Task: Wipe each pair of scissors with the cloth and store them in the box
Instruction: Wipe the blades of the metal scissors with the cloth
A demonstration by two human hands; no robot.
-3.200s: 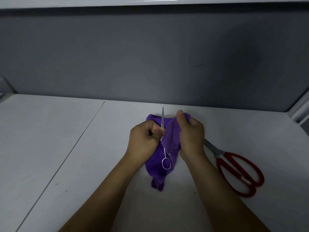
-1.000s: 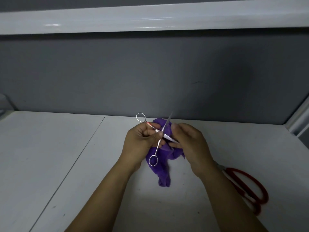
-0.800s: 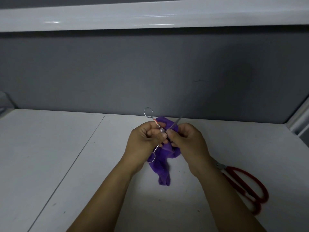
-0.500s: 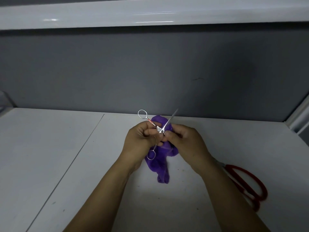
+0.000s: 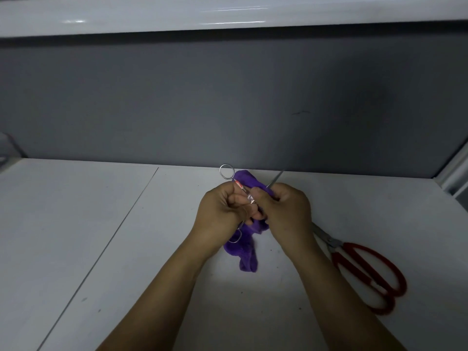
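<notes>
My left hand (image 5: pixel 221 214) grips a pair of thin silver scissors (image 5: pixel 227 171) by the shanks; one finger ring sticks up above the hand, the other shows below it. The scissors are spread open. My right hand (image 5: pixel 285 211) holds the purple cloth (image 5: pixel 244 245) bunched round one blade, whose tip pokes out above the fingers. The cloth's tail hangs down onto the white table (image 5: pixel 106 224). A pair of red-handled scissors (image 5: pixel 367 272) lies on the table to the right, its blades partly hidden behind my right wrist. No box is in view.
A dark grey wall (image 5: pixel 228 102) stands right behind the table, with a white shelf (image 5: pixel 228 13) above it. A seam (image 5: pixel 121 224) runs diagonally across the tabletop on the left. A white frame (image 5: pixel 455 171) borders the right side.
The silver scissors, first shut and upright against the cloth, have been spread open and turned. My right hand has slid the cloth up along one blade, covering more of it.
</notes>
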